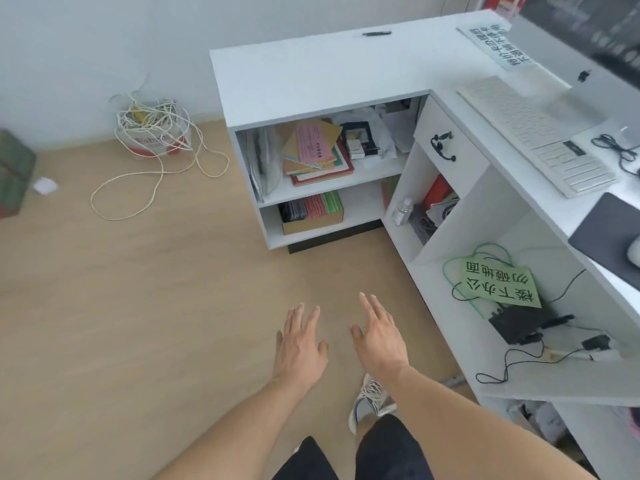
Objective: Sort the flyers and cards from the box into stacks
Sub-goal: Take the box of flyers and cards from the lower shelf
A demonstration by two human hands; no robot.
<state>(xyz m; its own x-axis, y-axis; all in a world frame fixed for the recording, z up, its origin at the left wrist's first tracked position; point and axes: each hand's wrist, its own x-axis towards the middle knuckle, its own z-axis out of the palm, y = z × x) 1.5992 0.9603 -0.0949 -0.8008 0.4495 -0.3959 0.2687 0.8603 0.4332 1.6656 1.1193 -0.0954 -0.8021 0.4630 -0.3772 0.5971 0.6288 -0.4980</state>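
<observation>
Both hands spread and empty, left hand (300, 344), right hand (379, 337); I'm reaching toward the cardboard box (311, 216) on the bottom shelf; next, pull it out.

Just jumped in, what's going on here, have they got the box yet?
Not yet. The person stands on the wood floor facing the white counter, with the left hand and right hand stretched out in front, fingers spread and empty. The cardboard box of black, red and green flyers and cards sits untouched on the bottom shelf, under a shelf piled with booklets. No stacks are visible.
</observation>
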